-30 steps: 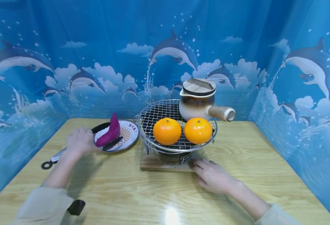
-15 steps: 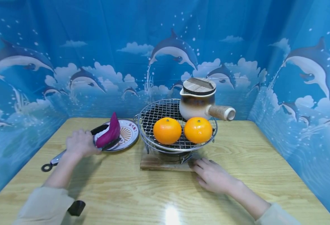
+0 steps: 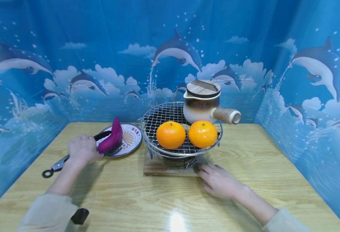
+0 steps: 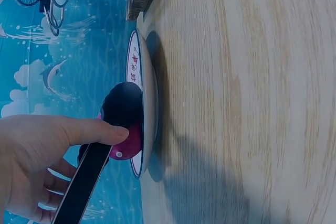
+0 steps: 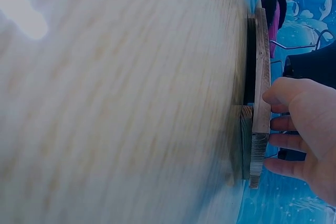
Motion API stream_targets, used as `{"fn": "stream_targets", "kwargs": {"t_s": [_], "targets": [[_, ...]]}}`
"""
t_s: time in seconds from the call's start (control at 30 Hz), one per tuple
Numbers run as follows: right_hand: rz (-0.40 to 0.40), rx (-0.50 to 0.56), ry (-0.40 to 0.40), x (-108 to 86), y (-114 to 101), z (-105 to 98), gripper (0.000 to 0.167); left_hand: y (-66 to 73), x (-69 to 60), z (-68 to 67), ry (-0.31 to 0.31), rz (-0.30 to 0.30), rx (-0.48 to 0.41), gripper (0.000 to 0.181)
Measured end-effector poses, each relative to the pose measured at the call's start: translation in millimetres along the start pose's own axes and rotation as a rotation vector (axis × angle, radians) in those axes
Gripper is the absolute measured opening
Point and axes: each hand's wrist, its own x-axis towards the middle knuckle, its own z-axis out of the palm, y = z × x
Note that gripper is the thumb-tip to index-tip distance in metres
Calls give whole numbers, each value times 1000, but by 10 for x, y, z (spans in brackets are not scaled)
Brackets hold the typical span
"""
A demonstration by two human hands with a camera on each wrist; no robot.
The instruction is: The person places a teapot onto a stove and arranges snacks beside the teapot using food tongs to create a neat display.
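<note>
My left hand (image 3: 84,149) grips a pair of tongs (image 3: 59,165) with metal arms and black tips. Between the tips sits a purple sweet potato (image 3: 111,139), over the patterned white plate (image 3: 132,137) at the left. In the left wrist view, the thumb presses along one tong arm (image 4: 84,182), and the black tip (image 4: 123,103) hides much of the sweet potato (image 4: 131,142). My right hand (image 3: 220,180) rests its fingertips on the right end of a wooden board (image 3: 164,170); in the right wrist view, thumb and fingers touch the board (image 5: 261,93), fingers fairly straight.
On the board stands a round wire grill (image 3: 161,112). It bears two oranges (image 3: 171,135) and a clay teapot (image 3: 200,108) with a wooden lid and a side handle (image 3: 226,115) jutting right. A dolphin-print curtain (image 3: 106,48) borders the wooden table (image 3: 164,203).
The tongs' tips have drawn closer together around the sweet potato. My right hand stays on the board. The head view has shifted slightly.
</note>
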Motion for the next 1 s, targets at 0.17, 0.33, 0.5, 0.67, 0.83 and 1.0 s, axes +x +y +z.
{"fn": "stream_targets", "kwargs": {"t_s": [0.17, 0.33, 0.5, 0.67, 0.83, 1.0], "targets": [[-10, -2, 9, -1, -6, 4, 35, -8, 3, 30, -6, -11, -2, 82], [-8, 1, 9, -4, -7, 9, 35, -9, -5, 43, -5, -13, -16, 82], [-4, 6, 11, -4, -1, 9, 35, -10, -12, 40, 6, -6, -13, 80], [-5, 1, 19, -8, 8, 16, 35, -39, -13, 46, 26, 11, -16, 76], [-6, -5, 23, -10, 6, 13, 35, -61, -14, 56, 37, 18, -20, 73], [-4, -10, 23, -8, 2, 6, 35, -51, -18, 52, 40, 13, -29, 73]]}}
